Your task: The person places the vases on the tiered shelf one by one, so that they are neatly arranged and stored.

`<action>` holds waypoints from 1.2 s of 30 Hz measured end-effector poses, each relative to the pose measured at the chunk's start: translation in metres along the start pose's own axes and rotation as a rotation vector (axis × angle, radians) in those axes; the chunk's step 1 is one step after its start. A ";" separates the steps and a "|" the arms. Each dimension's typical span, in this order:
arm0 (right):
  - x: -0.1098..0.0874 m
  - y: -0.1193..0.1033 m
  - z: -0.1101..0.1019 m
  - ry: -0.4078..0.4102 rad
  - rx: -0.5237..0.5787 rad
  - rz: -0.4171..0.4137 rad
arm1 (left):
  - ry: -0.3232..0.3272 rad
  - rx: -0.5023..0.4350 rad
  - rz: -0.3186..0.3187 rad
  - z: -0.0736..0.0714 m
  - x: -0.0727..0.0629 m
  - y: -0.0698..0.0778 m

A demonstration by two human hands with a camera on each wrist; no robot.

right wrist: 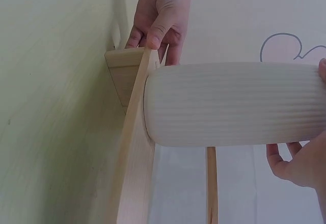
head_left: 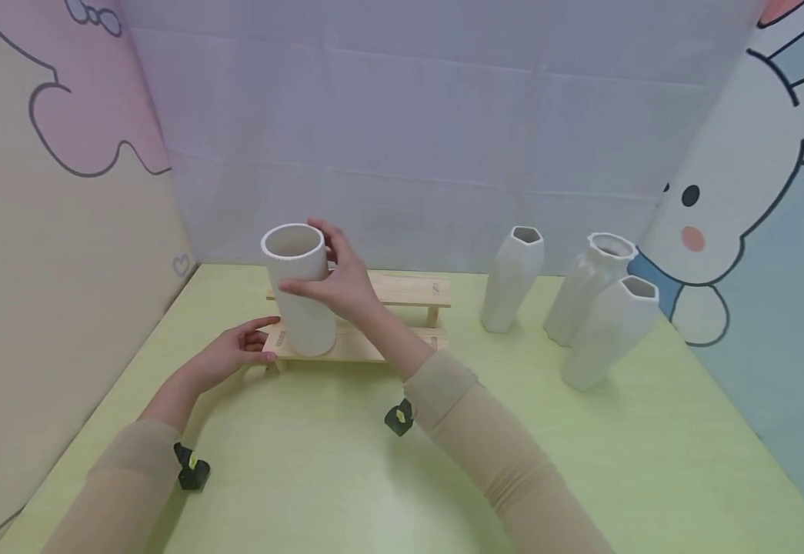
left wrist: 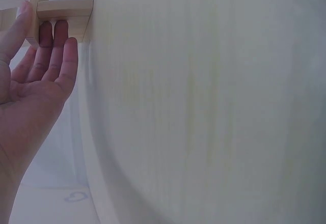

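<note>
A white cylindrical vase stands upright at the left end of the lower step of a two-tier wooden stand. My right hand grips the vase near its top, thumb across the front and fingers around the back. Fine ribs run along the vase in the right wrist view, where its base meets the step. My left hand holds the left end of that lower step. In the left wrist view, the thumb lies on the board and the fingers curl under it beside the leg.
Three more white vases stand on the right of the pale green table: a faceted one, a fluted one and another faceted one in front. A white cloth wall rises behind, with printed panels at both sides.
</note>
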State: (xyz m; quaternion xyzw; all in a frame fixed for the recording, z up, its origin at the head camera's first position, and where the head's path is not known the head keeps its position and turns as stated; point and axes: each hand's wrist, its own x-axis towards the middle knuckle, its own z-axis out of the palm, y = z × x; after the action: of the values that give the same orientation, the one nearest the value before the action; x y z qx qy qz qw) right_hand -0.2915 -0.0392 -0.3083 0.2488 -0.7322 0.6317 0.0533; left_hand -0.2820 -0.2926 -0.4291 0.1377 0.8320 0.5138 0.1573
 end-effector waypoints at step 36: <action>-0.025 -0.042 -0.073 -0.215 -0.117 -0.001 | -0.004 0.057 -0.005 0.004 -0.007 0.012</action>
State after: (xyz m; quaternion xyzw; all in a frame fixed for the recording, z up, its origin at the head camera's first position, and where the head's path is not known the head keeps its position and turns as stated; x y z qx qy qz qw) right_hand -0.2689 0.0346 -0.2656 0.3118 -0.7693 0.5575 -0.0106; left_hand -0.2734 -0.2865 -0.4190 0.1412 0.8464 0.4892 0.1563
